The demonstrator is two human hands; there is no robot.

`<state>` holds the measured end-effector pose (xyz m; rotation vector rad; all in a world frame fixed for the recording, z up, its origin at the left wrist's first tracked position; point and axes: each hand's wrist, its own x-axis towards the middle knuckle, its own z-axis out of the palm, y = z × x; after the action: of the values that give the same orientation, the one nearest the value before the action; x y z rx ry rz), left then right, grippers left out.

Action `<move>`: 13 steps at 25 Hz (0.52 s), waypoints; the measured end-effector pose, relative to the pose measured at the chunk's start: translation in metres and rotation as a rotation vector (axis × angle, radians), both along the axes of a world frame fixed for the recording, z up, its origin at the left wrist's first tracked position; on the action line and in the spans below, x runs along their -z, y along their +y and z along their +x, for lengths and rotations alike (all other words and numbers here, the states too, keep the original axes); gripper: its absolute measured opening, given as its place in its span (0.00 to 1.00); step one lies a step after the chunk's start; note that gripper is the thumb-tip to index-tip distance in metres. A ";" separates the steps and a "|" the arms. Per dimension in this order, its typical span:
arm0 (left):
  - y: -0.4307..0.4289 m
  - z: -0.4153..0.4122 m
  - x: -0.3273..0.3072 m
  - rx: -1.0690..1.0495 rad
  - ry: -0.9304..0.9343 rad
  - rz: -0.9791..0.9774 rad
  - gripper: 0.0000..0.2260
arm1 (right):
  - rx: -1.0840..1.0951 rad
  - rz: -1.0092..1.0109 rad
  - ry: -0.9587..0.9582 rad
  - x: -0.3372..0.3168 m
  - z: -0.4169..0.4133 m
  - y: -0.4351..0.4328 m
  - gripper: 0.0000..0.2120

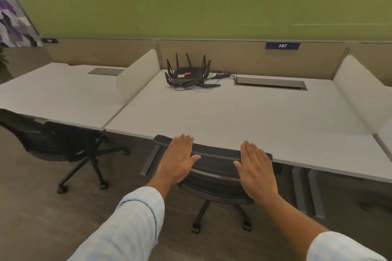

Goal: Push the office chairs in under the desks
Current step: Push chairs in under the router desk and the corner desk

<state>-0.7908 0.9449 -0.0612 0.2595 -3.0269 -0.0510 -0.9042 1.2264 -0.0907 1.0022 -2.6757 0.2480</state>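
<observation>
A black office chair stands right in front of me, its backrest top against the front edge of the white desk and its seat under the desktop. My left hand lies flat over the left part of the backrest, fingers together and stretched out. My right hand is held flat over the right part in the same way. Neither hand grips anything; whether the palms touch the backrest I cannot tell. A second black office chair stands at the left desk, partly under its edge.
A black router with several antennas and its cables sits at the back of the desk, beside a grey cable hatch. White dividers separate the desks. Grey desk legs stand on the floor to the right of the chair.
</observation>
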 end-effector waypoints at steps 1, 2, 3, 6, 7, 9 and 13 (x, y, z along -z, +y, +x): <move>-0.002 -0.002 0.001 0.013 0.019 0.012 0.35 | 0.009 0.000 0.006 0.000 -0.001 -0.001 0.33; -0.003 -0.004 0.002 0.026 0.041 0.023 0.35 | 0.017 0.002 0.007 0.000 -0.003 -0.001 0.32; -0.004 -0.006 0.003 0.036 0.068 0.029 0.34 | 0.020 0.002 0.009 0.000 -0.004 -0.001 0.32; -0.006 -0.010 0.005 0.060 0.133 0.032 0.34 | 0.026 -0.006 0.010 0.001 -0.007 -0.003 0.32; -0.007 -0.012 0.005 0.063 0.140 0.033 0.33 | 0.033 -0.008 0.011 0.000 -0.008 -0.004 0.32; -0.009 -0.017 0.003 0.072 0.138 0.035 0.33 | 0.050 -0.006 0.011 -0.001 -0.011 -0.006 0.33; -0.011 -0.025 0.003 0.086 0.122 0.030 0.33 | 0.070 -0.008 -0.009 0.000 -0.017 -0.010 0.33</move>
<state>-0.8161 0.9337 -0.0640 0.1240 -2.9162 -0.1154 -0.9217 1.2166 -0.0905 0.9052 -2.7098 0.2495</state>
